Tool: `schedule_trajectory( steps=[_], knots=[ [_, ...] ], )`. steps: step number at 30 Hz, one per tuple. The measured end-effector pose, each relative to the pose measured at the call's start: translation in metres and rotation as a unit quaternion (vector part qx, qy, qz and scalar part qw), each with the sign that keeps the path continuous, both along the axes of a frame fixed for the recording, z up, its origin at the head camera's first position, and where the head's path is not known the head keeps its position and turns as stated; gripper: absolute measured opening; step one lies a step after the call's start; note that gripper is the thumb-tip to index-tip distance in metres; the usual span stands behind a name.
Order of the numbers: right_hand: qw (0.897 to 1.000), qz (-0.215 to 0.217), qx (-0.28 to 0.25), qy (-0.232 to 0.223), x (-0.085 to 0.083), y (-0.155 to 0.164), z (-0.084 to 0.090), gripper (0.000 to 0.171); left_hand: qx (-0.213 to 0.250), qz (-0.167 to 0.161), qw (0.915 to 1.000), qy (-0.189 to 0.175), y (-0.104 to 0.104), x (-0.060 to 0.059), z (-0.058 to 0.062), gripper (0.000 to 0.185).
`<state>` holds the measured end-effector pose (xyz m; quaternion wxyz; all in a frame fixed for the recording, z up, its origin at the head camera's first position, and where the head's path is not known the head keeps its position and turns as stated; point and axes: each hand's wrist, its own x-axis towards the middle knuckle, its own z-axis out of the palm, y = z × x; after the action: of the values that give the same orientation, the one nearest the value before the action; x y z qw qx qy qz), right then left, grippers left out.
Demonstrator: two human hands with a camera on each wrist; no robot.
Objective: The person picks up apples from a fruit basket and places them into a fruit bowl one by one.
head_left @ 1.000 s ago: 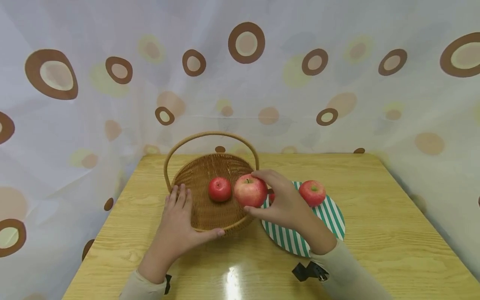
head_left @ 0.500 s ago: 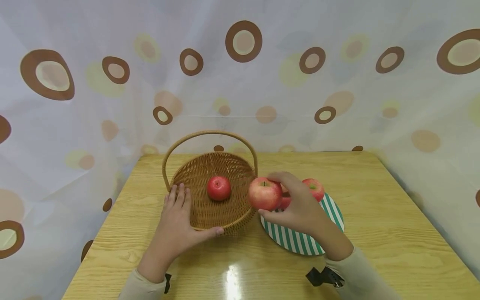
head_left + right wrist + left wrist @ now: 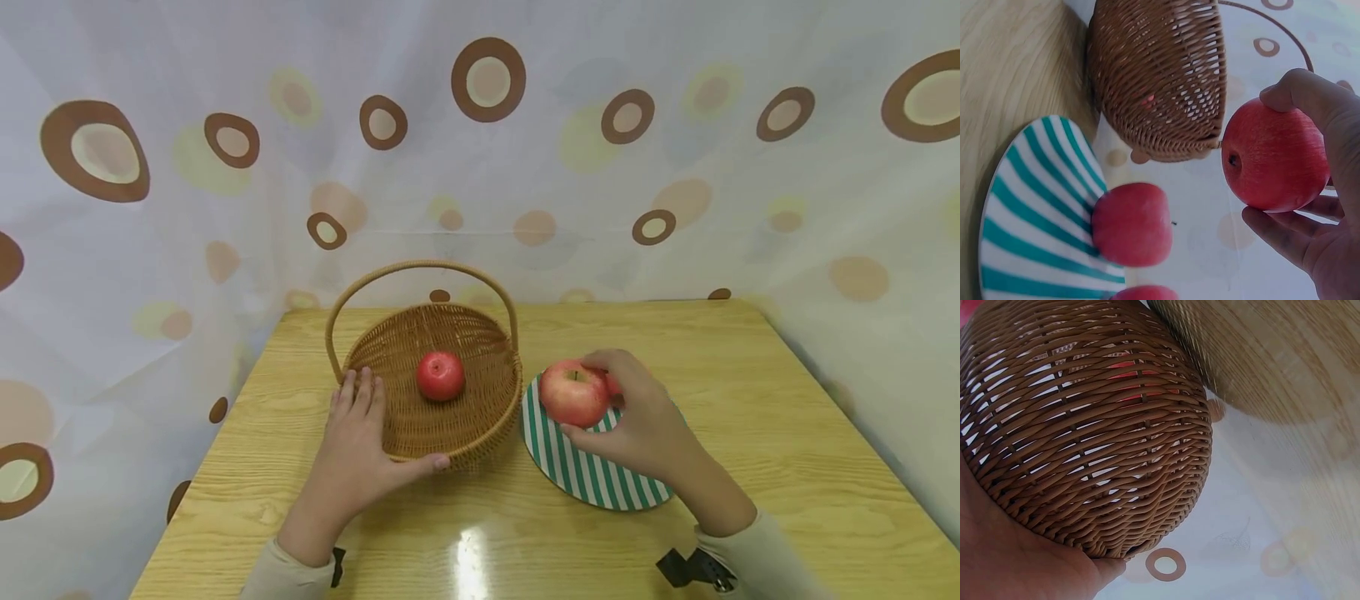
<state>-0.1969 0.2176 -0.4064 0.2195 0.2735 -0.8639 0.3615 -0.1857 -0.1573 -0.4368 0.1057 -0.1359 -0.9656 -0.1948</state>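
My right hand (image 3: 581, 398) grips a pinkish-red apple (image 3: 566, 392) just above the green-and-white striped plate (image 3: 585, 475). In the right wrist view its fingers (image 3: 1310, 100) curl round that apple (image 3: 1272, 159), and two more red apples (image 3: 1130, 224) lie on the plate (image 3: 1016, 206). My left hand (image 3: 367, 433) rests on the near left rim of the wicker basket (image 3: 495, 333), fingers straight, thumb along the front edge. One small red apple (image 3: 440, 375) sits in the middle of the basket. The left wrist view shows my palm (image 3: 1010, 562) against the basket wall (image 3: 1085, 425).
The basket's arched handle (image 3: 420, 268) stands over its back half. A wooden table (image 3: 750, 400) carries everything, with bare wood to the right and in front. A spotted curtain (image 3: 487, 167) closes off the back and sides.
My right hand has carried the pinkish-red apple to the right, from over the basket's right rim to above the striped plate. My left hand has stayed on the basket.
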Motion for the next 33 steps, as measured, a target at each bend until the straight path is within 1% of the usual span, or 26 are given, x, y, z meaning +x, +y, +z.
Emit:
schedule_trajectory(
  steps=[6, 9, 14, 16, 23, 33],
  knots=[
    [1.0, -0.028, 0.012, 0.007, 0.003, 0.017, -0.007, 0.077, 0.0, 0.0, 1.0, 0.001, -0.001, 0.0, 0.001, 0.142],
    [0.999, -0.034, 0.013, 0.005, 0.003, 0.026, -0.012, 0.079, -0.002, -0.001, 1.0, -0.002, -0.002, 0.0, 0.001, 0.142],
    [0.997, -0.062, 0.025, -0.023, 0.006, 0.041, -0.022, 0.076, 0.0, -0.001, 1.0, -0.009, -0.002, 0.001, 0.001, 0.142],
    [0.996, -0.074, 0.031, -0.028, 0.007, 0.047, -0.025, 0.074, 0.0, -0.002, 0.9999, -0.011, -0.002, 0.001, 0.001, 0.141],
    [0.994, -0.095, 0.041, -0.027, 0.01, 0.064, -0.035, 0.07, -0.003, -0.004, 1.0, -0.008, -0.002, 0.0, 0.002, 0.14],
    [0.99, -0.111, 0.059, -0.06, 0.01, 0.076, -0.047, 0.068, -0.004, -0.002, 0.9999, -0.009, -0.001, 0.001, 0.003, 0.141]
  ],
)
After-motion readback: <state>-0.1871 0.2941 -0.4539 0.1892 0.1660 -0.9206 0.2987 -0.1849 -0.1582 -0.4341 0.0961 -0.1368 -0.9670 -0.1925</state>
